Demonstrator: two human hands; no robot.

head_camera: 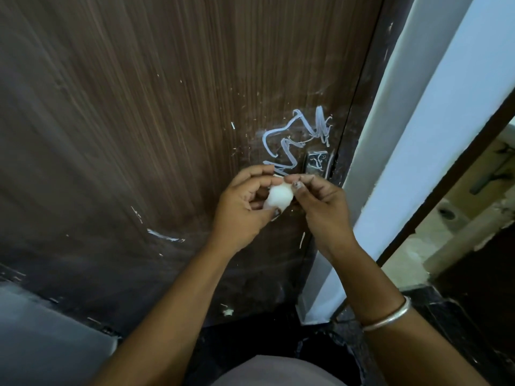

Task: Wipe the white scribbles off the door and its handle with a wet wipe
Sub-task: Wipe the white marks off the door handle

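A dark brown wooden door [167,107] fills most of the view. White scribbles [295,137] zigzag across it just left of and above the shiny metal handle plate [317,162], which also carries white marks. In front of the door, just below the scribbles, both hands hold a bunched white wet wipe [83,197]. My left hand [245,207] cups it from the left and below. My right hand [323,207] pinches its upper right edge with thumb and forefinger. The lower part of the handle is hidden behind my right hand.
Smaller white smears [164,235] and flecks dot the door lower left. A white door frame [395,151] runs along the right edge of the door, with an opening to another room [473,207] beyond. A silver bangle [390,316] circles my right wrist. The floor [250,344] is dark.
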